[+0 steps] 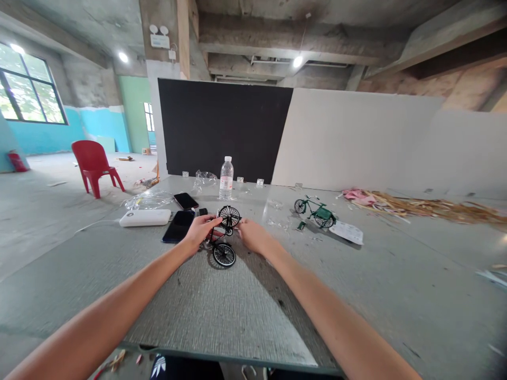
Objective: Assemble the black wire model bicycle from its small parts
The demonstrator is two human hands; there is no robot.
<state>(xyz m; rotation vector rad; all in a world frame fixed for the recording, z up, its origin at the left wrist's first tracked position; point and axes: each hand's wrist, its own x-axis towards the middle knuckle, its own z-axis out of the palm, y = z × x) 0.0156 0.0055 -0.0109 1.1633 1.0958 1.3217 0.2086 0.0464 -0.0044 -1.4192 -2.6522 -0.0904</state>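
A black model bicycle (224,254) is between my two hands over the table, one wheel toward me and the other farther away. My left hand (203,230) grips its frame from the left, fingers closed around it. On the other side, my right hand (253,235) has its fingers pinched together by the far wheel; what the fingertips hold is too small to make out. A green model bicycle (321,212) stands farther right, with a small green piece (301,226) lying near it.
Left of my hands lie two phones (185,200) and a white power bank (144,218) with a cable. Behind stands a water bottle (226,179) beside clear plastic wrapping (205,180). A white packet (346,233) lies by the green bicycle. Board panels (222,126) rise at the back.
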